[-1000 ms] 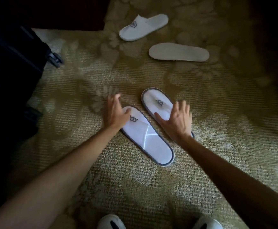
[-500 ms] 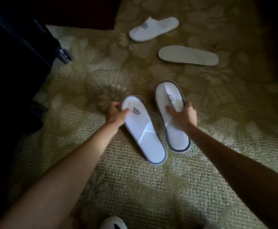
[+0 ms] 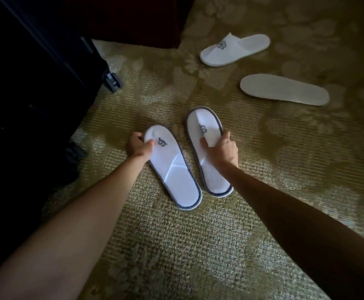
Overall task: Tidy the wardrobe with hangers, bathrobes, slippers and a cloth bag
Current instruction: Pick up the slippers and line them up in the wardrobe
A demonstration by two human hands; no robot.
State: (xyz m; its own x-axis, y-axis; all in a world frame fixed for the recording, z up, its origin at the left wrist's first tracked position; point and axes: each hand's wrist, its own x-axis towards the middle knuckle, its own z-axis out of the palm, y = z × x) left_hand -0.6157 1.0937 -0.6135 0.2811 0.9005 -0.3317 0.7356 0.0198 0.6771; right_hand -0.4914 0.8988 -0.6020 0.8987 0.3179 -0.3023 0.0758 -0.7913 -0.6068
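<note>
Both hands on grey-trimmed slipper pair, carpet (image 3: pixel 198 245).
Left hand (image 3: pixel 136 147) pinches left slipper (image 3: pixel 174 169) toe; right hand (image 3: pixel 224 149) clamps right slipper (image 3: pixel 207 146).

Olive floral-patterned carpet (image 3: pixel 198 245) covers the floor; a dark wheeled suitcase (image 3: pixel 35 83) stands at left; light is dim.

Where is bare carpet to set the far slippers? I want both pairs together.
Bare carpet lies right of the trimmed pair, below the upturned slipper. More lies nearer, between the forearms. Crowded: left, by the dark suitcase.
</note>
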